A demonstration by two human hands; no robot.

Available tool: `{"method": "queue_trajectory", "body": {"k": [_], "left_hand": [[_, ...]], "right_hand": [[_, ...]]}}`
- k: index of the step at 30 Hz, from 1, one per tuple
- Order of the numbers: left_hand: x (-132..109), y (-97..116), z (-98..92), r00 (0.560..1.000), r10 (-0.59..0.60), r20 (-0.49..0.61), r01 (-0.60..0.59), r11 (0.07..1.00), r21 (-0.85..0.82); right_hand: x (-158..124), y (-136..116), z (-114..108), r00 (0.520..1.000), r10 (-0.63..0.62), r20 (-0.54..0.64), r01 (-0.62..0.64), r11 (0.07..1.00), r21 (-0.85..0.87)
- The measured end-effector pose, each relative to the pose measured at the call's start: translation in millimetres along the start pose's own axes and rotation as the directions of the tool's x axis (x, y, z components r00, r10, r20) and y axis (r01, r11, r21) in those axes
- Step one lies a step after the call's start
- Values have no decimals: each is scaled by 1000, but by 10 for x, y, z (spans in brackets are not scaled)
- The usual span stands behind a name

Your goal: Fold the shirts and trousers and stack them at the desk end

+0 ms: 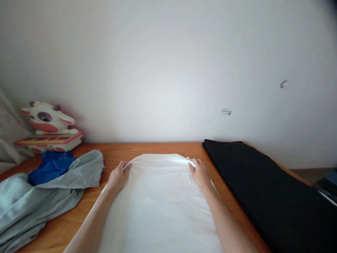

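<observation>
A white cloth (160, 196), perhaps a garment, lies spread over the wooden table in front of me. Its far edge curves between my two hands. My left hand (119, 176) pinches that edge at the left, thumb on the near side and fingers behind. At the right, my right hand (199, 173) grips the same edge in a similar pinch, with a small bunched fold beside the fingers. The near end of the cloth runs out of view at the bottom.
Folded black fabric (263, 182) covers the table's right side. On the left lie a crumpled grey garment (60, 196) and a blue cloth (52, 168). Behind them stands a cow toy keyboard (50, 128). A white wall (163, 70) borders the wooden table (116, 147) at the back.
</observation>
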State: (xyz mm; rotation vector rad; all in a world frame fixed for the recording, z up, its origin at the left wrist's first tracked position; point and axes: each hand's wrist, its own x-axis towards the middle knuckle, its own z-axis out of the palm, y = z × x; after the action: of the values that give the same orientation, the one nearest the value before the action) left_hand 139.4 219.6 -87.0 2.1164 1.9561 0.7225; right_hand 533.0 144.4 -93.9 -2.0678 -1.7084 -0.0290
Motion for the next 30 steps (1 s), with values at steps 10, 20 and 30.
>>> {"method": "queue_trajectory", "body": {"k": [10, 20, 30], "left_hand": [[29, 132, -212, 931, 231, 282, -187, 967, -174], [326, 1091, -245, 877, 373, 301, -465, 815, 345], [270, 2681, -71, 931, 301, 205, -344, 913, 221]], "right_hand": [[-743, 7, -474, 993, 54, 105, -61, 996, 68], [-1210, 236, -1271, 928, -77, 366, 6, 982, 191], [-1840, 649, -1461, 996, 47, 82, -79, 886, 457]]}}
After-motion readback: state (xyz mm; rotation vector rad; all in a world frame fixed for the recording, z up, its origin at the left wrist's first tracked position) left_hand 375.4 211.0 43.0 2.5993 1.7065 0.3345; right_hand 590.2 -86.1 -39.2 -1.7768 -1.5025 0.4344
